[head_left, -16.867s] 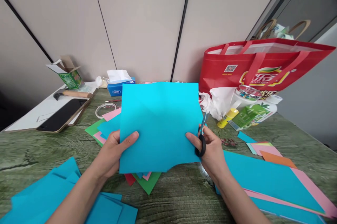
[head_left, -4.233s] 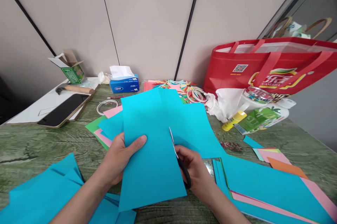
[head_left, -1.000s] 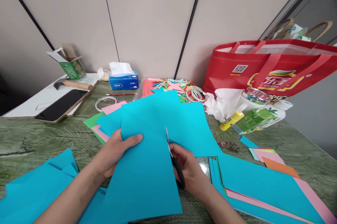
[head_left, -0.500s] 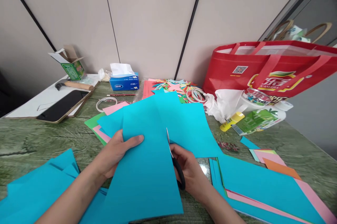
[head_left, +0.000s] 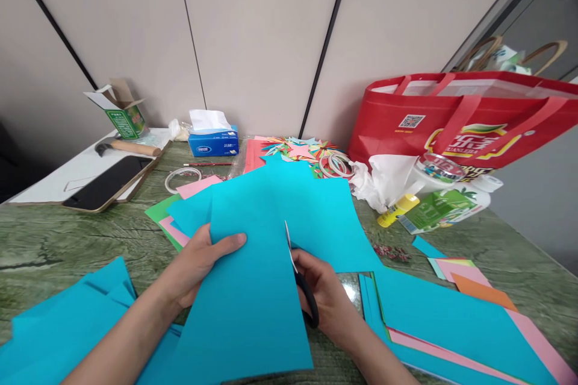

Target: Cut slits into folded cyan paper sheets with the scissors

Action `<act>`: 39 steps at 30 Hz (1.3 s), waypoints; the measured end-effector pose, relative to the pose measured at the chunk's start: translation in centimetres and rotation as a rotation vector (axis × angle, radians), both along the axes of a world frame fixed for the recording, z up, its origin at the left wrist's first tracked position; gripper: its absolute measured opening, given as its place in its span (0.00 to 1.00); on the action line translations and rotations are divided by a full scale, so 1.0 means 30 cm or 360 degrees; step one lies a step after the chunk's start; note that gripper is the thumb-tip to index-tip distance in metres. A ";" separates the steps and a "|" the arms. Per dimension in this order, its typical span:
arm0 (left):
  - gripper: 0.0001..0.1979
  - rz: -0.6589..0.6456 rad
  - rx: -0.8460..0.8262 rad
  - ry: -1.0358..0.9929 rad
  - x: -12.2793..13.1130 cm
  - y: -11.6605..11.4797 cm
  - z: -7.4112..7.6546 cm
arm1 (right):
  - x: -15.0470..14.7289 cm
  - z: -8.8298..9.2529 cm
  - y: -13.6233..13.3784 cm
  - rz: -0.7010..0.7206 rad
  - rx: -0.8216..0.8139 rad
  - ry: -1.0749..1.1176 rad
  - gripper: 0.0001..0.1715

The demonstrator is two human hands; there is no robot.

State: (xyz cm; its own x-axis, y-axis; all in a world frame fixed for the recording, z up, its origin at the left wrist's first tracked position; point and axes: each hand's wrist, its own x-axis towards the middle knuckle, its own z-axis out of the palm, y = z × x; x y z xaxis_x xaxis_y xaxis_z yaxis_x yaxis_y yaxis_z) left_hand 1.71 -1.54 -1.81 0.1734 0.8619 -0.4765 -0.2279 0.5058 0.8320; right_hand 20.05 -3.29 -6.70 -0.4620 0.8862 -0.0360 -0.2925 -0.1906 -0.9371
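Observation:
A large sheet of blue paper (head_left: 253,306) is pinched along its left side by my left hand (head_left: 205,258), thumb on top and fingers underneath. My right hand (head_left: 323,291) is closed around the black handle of a pair of scissors (head_left: 307,300). Their blades sit at the sheet's right edge, pointing away from me, partly hidden by the paper. Behind the held sheet lies more blue paper (head_left: 334,222), over pink and green sheets. Blue sheets (head_left: 72,319) lie under my left forearm, and a stack of blue and pink paper (head_left: 456,313) lies right of my right hand.
At the back stand a blue tissue pack (head_left: 213,143), folded paper stars (head_left: 300,149) and tape rolls (head_left: 335,165). A red bag (head_left: 406,114), crumpled tissue (head_left: 383,177) and a yellow glue stick (head_left: 398,210) are right. A hammer (head_left: 133,147) and phone (head_left: 108,183) lie left.
Almost nothing differs. Both hands keep their grips, and the sheet and scissors stay in nearly the same place.

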 end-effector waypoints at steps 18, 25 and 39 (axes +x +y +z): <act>0.32 0.0002 0.0056 -0.0101 -0.020 0.002 -0.043 | -0.006 -0.011 -0.002 -0.0073 0.0009 -0.0105 0.20; 0.30 0.0008 0.0054 -0.0111 -0.011 0.004 -0.032 | -0.009 -0.001 -0.001 -0.0069 0.0037 -0.0069 0.20; 0.28 -0.0012 0.0089 -0.0117 -0.013 0.003 -0.035 | -0.008 -0.012 -0.002 -0.0096 0.0030 -0.0040 0.16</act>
